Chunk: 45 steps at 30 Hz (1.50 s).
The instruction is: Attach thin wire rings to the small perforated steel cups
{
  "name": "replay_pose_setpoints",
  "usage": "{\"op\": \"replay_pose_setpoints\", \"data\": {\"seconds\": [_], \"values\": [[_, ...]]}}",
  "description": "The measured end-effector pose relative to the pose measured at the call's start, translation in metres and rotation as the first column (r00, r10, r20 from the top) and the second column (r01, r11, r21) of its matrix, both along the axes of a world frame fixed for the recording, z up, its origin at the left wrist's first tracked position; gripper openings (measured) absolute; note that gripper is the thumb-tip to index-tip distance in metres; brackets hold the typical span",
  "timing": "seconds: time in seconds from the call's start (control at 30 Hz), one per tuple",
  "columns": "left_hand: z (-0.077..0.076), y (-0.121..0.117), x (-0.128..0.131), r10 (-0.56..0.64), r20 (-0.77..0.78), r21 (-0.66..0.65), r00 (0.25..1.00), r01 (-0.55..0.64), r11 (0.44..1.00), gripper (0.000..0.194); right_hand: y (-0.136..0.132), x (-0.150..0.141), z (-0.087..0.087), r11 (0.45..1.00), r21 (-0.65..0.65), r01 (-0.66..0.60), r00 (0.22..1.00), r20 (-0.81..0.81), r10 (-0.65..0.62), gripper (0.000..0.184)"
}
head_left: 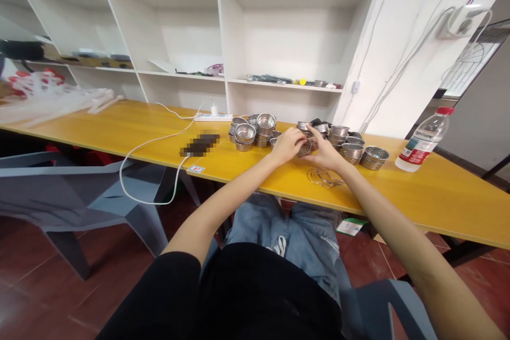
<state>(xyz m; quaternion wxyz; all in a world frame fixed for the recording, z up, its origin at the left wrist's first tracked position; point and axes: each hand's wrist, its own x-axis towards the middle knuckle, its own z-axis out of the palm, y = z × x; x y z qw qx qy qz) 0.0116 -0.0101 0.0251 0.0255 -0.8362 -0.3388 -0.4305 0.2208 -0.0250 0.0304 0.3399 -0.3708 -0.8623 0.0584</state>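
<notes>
Between my two hands is a small perforated metal strainer cup [305,147], tilted above the yellow table [223,169]. My left hand [288,145] grips its left side with bent fingers, and my right hand [323,152] holds it from the right; both hands hide part of it. Just below my right hand lies a loose group of thin metal rings [324,177]. Stacks of similar cups [265,123] stand beyond my left hand. More stacked cups [351,152] are to the right of my right hand, some with dark pieces among them.
A water bottle [424,141] with a red cap stands at the right. To the left lie a blurred dark device [199,144] with a white cable [133,150] and a power strip [214,117]. White shelves [191,32] rise behind; plastic bags [51,100] cover the far left.
</notes>
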Motion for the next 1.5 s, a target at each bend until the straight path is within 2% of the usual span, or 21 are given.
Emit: {"op": "replay_pose_setpoints", "data": {"seconds": [0.13, 0.3, 0.43, 0.63, 0.83, 1.03, 1.37, 1.5], "values": [[0.002, -0.005, 0.001, -0.025, 0.01, -0.029, 1.0, 0.026, 0.999, 0.02, -0.002, 0.0, 0.0, 1.0, -0.019, 0.002, 1.0, -0.006, -0.002, 0.123], [0.002, -0.009, 0.0, 0.007, 0.057, -0.085, 0.998, -0.002, 0.996, 0.023, -0.004, 0.001, 0.0, 1.0, -0.026, 0.015, 1.0, 0.0, -0.015, 0.123], [-0.002, -0.009, 0.002, -0.02, 0.013, -0.121, 1.0, 0.021, 0.992, 0.023, -0.003, 0.001, 0.001, 1.0, -0.015, 0.027, 1.0, -0.01, -0.027, 0.118], [-0.003, -0.013, 0.009, -0.007, -0.061, -0.062, 0.998, 0.004, 0.998, 0.021, -0.001, 0.002, 0.005, 0.999, 0.031, 0.026, 0.999, -0.019, -0.025, 0.114], [0.002, -0.016, 0.007, 0.01, -0.026, 0.004, 1.0, -0.01, 1.0, 0.018, 0.0, 0.003, 0.006, 0.999, 0.033, 0.037, 0.999, -0.012, -0.036, 0.116], [-0.002, -0.013, 0.009, -0.008, -0.048, -0.05, 0.999, 0.006, 0.999, 0.019, 0.001, 0.004, 0.005, 0.999, 0.04, 0.001, 1.0, -0.015, 0.0, 0.114], [-0.002, -0.02, 0.007, -0.079, -0.05, -0.211, 0.996, 0.066, 0.975, 0.033, -0.001, 0.002, 0.003, 1.0, 0.015, 0.012, 1.0, 0.013, -0.012, 0.114], [-0.005, -0.018, 0.008, -0.101, -0.06, -0.222, 0.993, 0.086, 0.971, 0.032, 0.003, 0.004, 0.001, 0.999, 0.033, 0.025, 0.999, 0.038, -0.026, 0.113]]}}
